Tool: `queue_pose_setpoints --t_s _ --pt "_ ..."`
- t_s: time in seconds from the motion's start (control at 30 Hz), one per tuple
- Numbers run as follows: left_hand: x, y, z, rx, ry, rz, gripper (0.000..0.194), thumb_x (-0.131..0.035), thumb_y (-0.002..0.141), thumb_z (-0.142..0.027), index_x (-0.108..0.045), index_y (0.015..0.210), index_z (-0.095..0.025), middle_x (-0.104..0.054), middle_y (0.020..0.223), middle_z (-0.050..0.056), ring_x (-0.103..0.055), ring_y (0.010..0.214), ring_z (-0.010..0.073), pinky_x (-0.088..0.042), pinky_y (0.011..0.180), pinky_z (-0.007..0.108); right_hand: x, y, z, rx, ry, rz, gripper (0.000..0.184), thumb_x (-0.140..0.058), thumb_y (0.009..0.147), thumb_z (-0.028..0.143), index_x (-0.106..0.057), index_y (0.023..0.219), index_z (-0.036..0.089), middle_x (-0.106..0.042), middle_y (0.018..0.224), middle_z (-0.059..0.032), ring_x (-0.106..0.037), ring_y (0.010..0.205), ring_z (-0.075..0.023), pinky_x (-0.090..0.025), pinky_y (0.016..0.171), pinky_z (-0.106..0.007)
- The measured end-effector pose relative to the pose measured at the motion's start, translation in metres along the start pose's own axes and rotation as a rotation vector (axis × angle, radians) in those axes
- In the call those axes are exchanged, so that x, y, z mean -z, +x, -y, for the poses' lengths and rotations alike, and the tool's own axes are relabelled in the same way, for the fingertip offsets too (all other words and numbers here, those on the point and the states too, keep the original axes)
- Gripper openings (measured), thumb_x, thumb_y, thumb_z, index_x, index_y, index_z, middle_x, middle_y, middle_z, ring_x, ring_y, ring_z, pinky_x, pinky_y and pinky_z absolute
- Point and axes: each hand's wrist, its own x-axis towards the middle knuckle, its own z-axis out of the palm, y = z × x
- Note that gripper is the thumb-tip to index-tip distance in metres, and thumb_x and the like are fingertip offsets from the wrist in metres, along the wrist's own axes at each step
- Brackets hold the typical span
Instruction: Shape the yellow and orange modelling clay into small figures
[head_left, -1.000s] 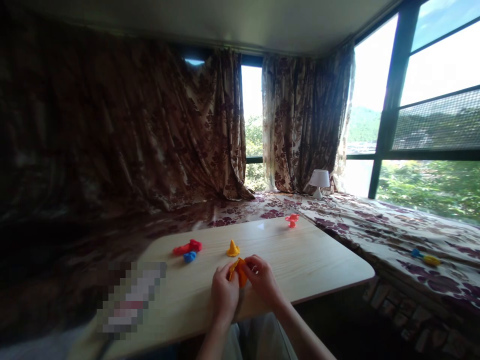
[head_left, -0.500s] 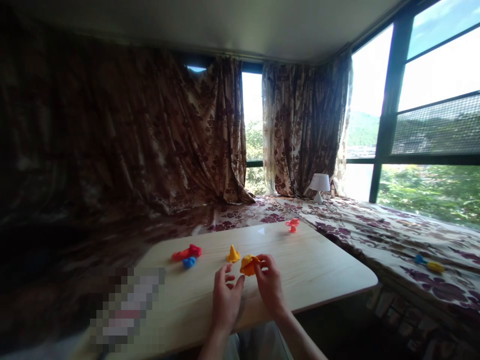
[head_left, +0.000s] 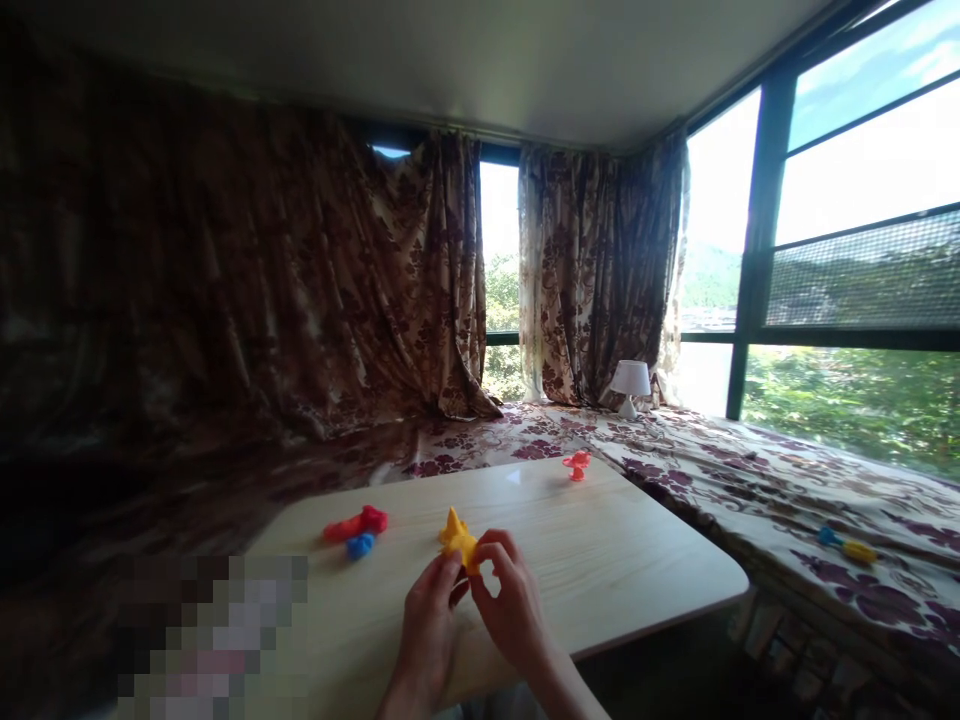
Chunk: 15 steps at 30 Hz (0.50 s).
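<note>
Both my hands are over the light wood-look table, pinching a small yellow clay-like piece (head_left: 463, 550) between thumbs and fingertips. My left hand (head_left: 429, 610) grips its near left side, and my right hand (head_left: 510, 590) has the right edge, with finger and thumb curled. Just behind it is a yellow cone-shaped piece (head_left: 451, 523), pointing up. The two overlap in the view, so I cannot tell whether they touch. To the left lie a red lump (head_left: 356, 524) and a blue lump (head_left: 360, 545), side by side.
A small coral-red stemmed item (head_left: 577, 466) stands at the table's (head_left: 630, 570) far right corner. On the flowered cloth to the right lies a blue and yellow item (head_left: 847, 545). A white lamp (head_left: 630, 385) stands by the curtains. A blurred-out patch (head_left: 217, 640) covers the near left.
My left hand has closed on the yellow piece, held before by the right hand alone. The piece has moved left, in front of the yellow cone. The view has shifted slightly.
</note>
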Motion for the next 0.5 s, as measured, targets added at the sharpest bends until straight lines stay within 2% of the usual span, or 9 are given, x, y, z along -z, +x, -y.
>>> queue_pose_setpoints --t_s 0.1,0.2,0.27,0.37,0.5 --pt "0.0045 0.0017 -0.0030 0.034 -0.148 -0.018 0.024 -0.070 0.065 -0.027 -0.069 0.086 -0.017 -0.071 0.087 0.004 -0.064 0.084 0.0182 -0.048 0.074 0.028 0.0027 0.0013 0.0034 -0.080 0.131 0.045 0.017 -0.057 0.072 0.014 -0.057 0.087 0.021 -0.056 0.103 -0.0053 -0.056 0.087 -0.0177 -0.046 0.068 -0.026" --pt "0.0064 0.0006 -0.0048 0.088 -0.193 0.021 0.017 -0.067 0.067 -0.024 -0.069 0.082 -0.016 -0.071 0.084 0.003 -0.064 0.082 0.0177 -0.049 0.075 0.029 0.0049 0.0047 -0.0010 -0.316 0.301 -0.021 0.019 -0.055 0.079 0.030 -0.059 0.094 0.020 -0.058 0.103 -0.0066 -0.059 0.086 -0.0182 -0.047 0.069 -0.027" --pt "0.0047 -0.0013 -0.0052 0.118 -0.171 0.106 0.016 -0.066 0.069 -0.023 -0.069 0.082 -0.015 -0.071 0.084 0.004 -0.064 0.082 0.0187 -0.049 0.076 0.029 0.0062 0.0072 -0.0042 -0.451 0.419 0.016 0.028 -0.051 0.082 0.041 -0.061 0.097 0.019 -0.063 0.097 -0.0054 -0.059 0.089 -0.0196 -0.047 0.076 -0.029" --pt "-0.0002 -0.0041 -0.0062 0.160 -0.129 0.216 0.019 -0.066 0.070 -0.024 -0.068 0.086 -0.014 -0.071 0.086 0.004 -0.064 0.083 0.0195 -0.050 0.076 0.029 0.0081 0.0092 -0.0055 -0.514 0.530 0.126 0.036 -0.049 0.082 0.048 -0.067 0.093 0.018 -0.067 0.085 -0.0031 -0.059 0.089 -0.0206 -0.046 0.079 -0.029" --pt "-0.0021 -0.0062 -0.0083 0.169 -0.131 0.240 0.022 -0.066 0.072 -0.030 -0.068 0.088 -0.014 -0.071 0.090 0.005 -0.065 0.084 0.0193 -0.050 0.077 0.029 0.0100 0.0084 -0.0045 -0.592 0.637 0.074 0.033 -0.061 0.074 0.044 -0.070 0.091 0.018 -0.069 0.087 -0.0029 -0.060 0.085 -0.0200 -0.046 0.074 -0.028"
